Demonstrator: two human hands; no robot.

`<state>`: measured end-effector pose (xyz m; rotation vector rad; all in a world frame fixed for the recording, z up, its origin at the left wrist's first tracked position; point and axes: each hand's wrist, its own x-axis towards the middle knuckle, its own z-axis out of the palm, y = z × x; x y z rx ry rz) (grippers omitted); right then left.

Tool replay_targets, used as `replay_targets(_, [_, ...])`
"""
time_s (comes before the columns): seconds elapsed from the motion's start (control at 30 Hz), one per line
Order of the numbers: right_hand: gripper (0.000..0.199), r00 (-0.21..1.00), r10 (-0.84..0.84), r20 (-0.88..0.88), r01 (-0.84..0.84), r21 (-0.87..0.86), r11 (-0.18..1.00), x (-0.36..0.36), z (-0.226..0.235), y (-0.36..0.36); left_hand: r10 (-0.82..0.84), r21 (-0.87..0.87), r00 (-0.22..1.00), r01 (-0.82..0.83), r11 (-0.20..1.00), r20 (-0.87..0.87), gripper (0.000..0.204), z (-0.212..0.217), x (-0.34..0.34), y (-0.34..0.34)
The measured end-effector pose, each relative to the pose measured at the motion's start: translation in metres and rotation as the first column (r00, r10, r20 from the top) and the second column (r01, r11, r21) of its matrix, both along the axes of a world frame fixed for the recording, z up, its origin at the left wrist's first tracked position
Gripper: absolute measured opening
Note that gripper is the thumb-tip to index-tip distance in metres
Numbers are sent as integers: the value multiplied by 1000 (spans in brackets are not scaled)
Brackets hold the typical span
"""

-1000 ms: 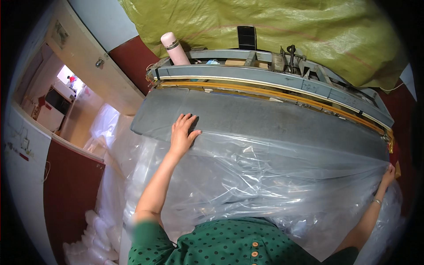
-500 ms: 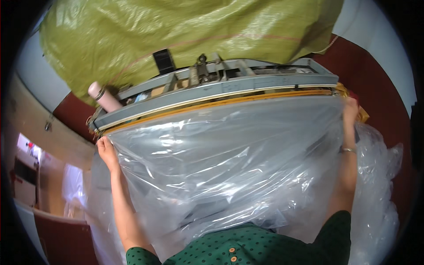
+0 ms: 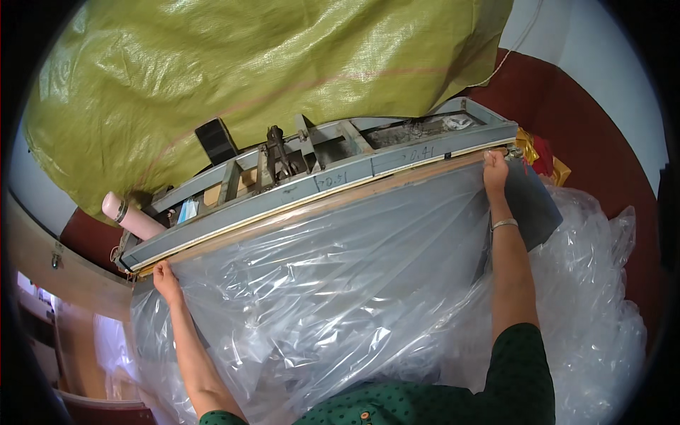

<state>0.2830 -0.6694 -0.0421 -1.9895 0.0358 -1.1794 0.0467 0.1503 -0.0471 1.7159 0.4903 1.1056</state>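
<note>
A wide sheet of clear plastic film (image 3: 319, 283) stretches between my two hands over a grey tabletop (image 3: 533, 209). My left hand (image 3: 167, 282) pinches its far left corner, close to the left end of a long grey metal frame (image 3: 312, 188). At the far right, my right hand (image 3: 495, 171) is closed on the other corner, just below the frame's right part. The film's far edge lies along a tan strip (image 3: 340, 198) on the near side of the frame. Folds run slantwise across the film toward my body.
A pink bottle (image 3: 133, 216) and a black phone-like slab (image 3: 216, 140) rest at the frame's left half. Behind stands a large yellow-green woven sheet covering (image 3: 283, 64). Crumpled clear plastic (image 3: 588, 283) heaps at the right. Gold and red wrapping (image 3: 542, 157) sits by the frame's right end.
My right hand has moved left along the frame with its corner of film, baring grey tabletop at the right. The view has turned, and the strip along the frame looks tan instead of orange.
</note>
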Motion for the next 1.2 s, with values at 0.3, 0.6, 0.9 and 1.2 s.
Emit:
replay_targets(0.3, [14, 991, 133, -9, -123, 326, 937, 12, -7, -4, -61, -45, 997, 63, 997, 42, 12, 0, -6, 6])
replay_targets(0.6, [10, 998, 63, -9, -56, 350, 935, 12, -16, -16, -21, -173, 998, 32, 984, 62, 14, 10, -10, -6])
replay_targets(0.9, [15, 985, -152, 82, 160, -93, 983, -34, 78, 87, -312, 9, 938, 317, 948, -149, 8, 60, -49, -41])
replay_targets(1.2, [19, 442, 730, -521, -895, -204, 396, -162, 122, 338, -162, 120, 978, 147, 982, 132, 11, 107, -162, -79])
